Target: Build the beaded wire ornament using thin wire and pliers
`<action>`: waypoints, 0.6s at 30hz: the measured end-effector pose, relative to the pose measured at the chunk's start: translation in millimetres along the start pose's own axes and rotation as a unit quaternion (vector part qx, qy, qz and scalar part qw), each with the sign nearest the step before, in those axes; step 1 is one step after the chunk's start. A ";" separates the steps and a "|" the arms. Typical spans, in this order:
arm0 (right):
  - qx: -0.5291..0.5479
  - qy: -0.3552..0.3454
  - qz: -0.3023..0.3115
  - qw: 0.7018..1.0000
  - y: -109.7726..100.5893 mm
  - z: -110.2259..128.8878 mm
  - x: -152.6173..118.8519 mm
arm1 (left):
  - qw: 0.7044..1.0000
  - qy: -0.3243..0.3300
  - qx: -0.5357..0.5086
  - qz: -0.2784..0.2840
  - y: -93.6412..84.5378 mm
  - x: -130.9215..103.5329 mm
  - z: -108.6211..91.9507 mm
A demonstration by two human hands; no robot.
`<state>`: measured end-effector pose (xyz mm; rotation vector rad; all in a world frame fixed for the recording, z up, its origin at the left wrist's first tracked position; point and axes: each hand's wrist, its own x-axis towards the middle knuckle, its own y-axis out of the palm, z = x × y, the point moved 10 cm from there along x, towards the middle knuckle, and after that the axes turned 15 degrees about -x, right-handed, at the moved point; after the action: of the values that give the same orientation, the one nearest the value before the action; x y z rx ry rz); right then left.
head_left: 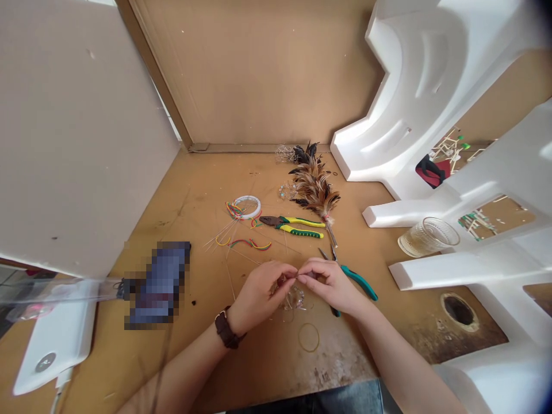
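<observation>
My left hand [261, 290] and my right hand [330, 284] meet fingertip to fingertip above the wooden table [207, 356], both pinching a small wire and bead piece [295, 296] that hangs between them. A brown watch strap circles my left wrist. Teal-handled small pliers [360, 282] lie partly under my right hand. A thin wire ring [309, 337] lies on the table just in front of my hands. What exactly sits inside the fingertips is too small to tell.
Yellow-green pliers [295, 225], a feather bundle [314, 187], a white wire spool [247, 206] and coloured wire bits [250, 244] lie farther back. A glass cup [428, 236] stands right, by white foam shapes [431, 86]. A blurred dark object [159, 284] and a white device [56, 345] lie left.
</observation>
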<state>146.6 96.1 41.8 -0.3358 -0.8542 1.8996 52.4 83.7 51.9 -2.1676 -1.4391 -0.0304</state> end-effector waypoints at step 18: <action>-0.007 0.147 -0.025 0.989 16.6 -53.7 -7.4 | 0.912 -0.189 -0.309 -0.193 -17.6 -12.7 70.8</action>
<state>169.2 107.6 -9.0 -0.5817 -0.6718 1.7445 12.8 109.1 -5.3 -2.4121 -2.3235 -0.2515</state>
